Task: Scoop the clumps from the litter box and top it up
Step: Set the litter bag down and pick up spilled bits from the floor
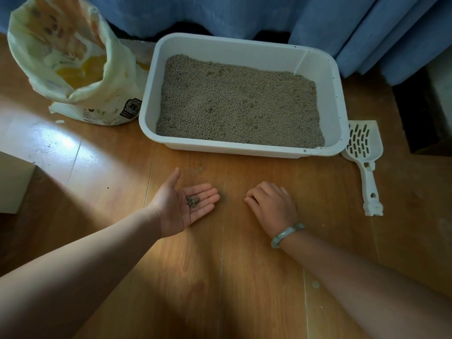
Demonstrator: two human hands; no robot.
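Note:
The white litter box (149, 99) stands on the wooden floor, filled with grey-brown granules. My left hand (178, 209) lies palm up in front of it, fingers straight, with a small pile of grey litter grains (192, 201) on the palm. My right hand (272, 204) is palm down on the floor to the right of it, fingertips curled toward the boards; whether they pinch a grain I cannot tell. A white slotted scoop (364, 155) lies on the floor by the box's right front corner. An open litter bag (73, 69) stands left of the box.
Blue curtains (342, 25) hang behind the box. A few stray grains (198, 167) lie on the floor between the box and my hands. A pale furniture corner (12, 182) juts in at the left edge, and a dark object (425, 113) stands at the far right.

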